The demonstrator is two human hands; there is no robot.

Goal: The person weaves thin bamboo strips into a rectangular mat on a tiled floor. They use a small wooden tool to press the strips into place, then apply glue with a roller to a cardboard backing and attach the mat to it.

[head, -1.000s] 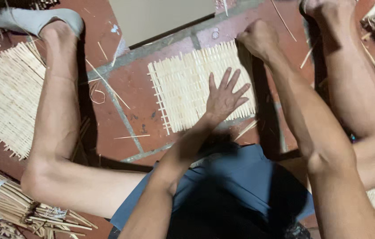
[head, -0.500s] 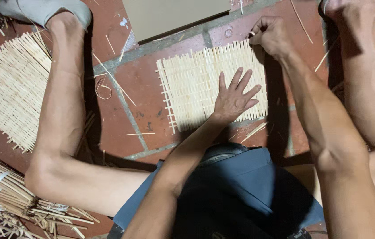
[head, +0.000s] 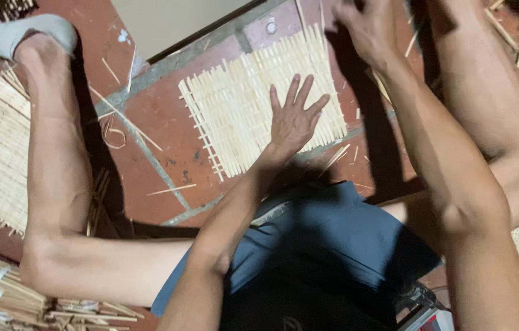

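Now right hand (head: 366, 24) raised, left hand (head: 293, 119) still flat on woven mat (head: 241, 104)

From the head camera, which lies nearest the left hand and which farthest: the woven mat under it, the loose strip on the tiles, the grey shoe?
Starting from the left hand:
1. Woven mat, directly beneath the palm, touching.
2. Loose strip, on the red tiles, lower left of the mat.
3. Grey shoe, far upper left corner.
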